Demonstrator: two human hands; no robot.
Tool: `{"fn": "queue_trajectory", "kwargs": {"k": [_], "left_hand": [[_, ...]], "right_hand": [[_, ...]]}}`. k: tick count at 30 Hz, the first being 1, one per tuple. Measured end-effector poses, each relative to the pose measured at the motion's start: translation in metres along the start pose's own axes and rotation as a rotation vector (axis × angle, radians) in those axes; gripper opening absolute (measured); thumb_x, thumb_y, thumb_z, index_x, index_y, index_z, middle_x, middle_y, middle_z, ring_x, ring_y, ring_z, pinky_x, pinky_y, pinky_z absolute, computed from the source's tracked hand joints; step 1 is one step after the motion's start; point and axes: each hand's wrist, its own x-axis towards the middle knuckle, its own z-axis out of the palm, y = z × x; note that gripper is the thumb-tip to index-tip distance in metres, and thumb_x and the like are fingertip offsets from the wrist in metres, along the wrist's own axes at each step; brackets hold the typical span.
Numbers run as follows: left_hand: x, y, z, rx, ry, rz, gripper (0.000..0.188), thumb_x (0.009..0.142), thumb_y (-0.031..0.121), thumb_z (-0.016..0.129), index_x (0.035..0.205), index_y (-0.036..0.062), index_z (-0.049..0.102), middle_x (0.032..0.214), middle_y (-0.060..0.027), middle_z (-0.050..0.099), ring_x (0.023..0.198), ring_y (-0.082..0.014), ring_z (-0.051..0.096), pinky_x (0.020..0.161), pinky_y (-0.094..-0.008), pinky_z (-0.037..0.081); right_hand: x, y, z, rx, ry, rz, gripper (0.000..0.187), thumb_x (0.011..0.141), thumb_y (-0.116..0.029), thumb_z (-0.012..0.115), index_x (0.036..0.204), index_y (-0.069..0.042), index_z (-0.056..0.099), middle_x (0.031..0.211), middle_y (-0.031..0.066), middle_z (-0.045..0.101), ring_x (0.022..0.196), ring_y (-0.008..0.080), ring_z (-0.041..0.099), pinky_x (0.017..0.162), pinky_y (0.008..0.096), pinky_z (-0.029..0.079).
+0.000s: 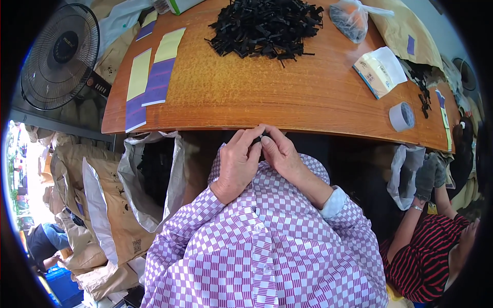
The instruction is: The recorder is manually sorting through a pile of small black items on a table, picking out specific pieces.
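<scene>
Just below the table's front edge, my left hand (238, 160) and my right hand (282, 155) meet in front of my body. Both have bent fingers, with the thumbs and fingertips pressed together. A small dark bit shows between the fingertips, too hidden to name. Ahead of them on the wooden table (215, 97) lies a large heap of small black strap-like pieces (267, 28), apart from my hands.
Yellow-and-purple paper strips (163, 66) lie at left. To the right are a tape roll (401, 116), an opened packet (380, 72) and a plastic bag (350, 20). An open sack (177, 179) stands below left, near a fan (64, 49). A person in a striped shirt (423, 251) sits at right.
</scene>
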Motion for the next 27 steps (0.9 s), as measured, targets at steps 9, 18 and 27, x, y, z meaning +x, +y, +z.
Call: {"fn": "queue_trajectory", "kwargs": {"k": [9,18,27], "left_hand": [[-0.001,-0.015,0.003,-0.213,0.006,-0.158,0.037,0.087,-0.003,0.052,0.122,0.0041,0.045,0.091,-0.0125,0.063,0.074,-0.0186,0.063,0.061,-0.0269,0.050],[-0.002,-0.025,-0.029,-1.088,-0.102,-0.546,0.032,0.094,0.007,0.047,0.125,0.0051,0.042,0.101,-0.0104,0.058,0.081,-0.0162,0.063,0.066,-0.0222,0.049],[-0.001,-0.021,-0.025,-1.072,-0.166,-0.537,0.033,0.093,0.007,0.050,0.126,0.0051,0.044,0.098,-0.0080,0.057,0.079,-0.0153,0.062,0.066,-0.0225,0.050]], "right_hand": [[0.005,0.019,-0.004,-0.043,0.014,-0.018,0.022,0.098,-0.018,0.045,0.116,-0.004,0.048,0.071,-0.0023,0.049,0.054,0.0033,0.040,0.046,0.0176,0.031],[0.003,-0.006,-0.010,0.213,-0.017,0.029,0.013,0.095,-0.015,0.052,0.097,-0.003,0.054,0.081,0.0051,0.061,0.045,0.0046,0.044,0.040,0.0163,0.033],[0.006,0.001,-0.012,0.248,-0.011,-0.008,0.011,0.092,-0.010,0.056,0.100,-0.002,0.055,0.078,0.0036,0.060,0.048,0.0038,0.047,0.041,0.0155,0.034]]}}
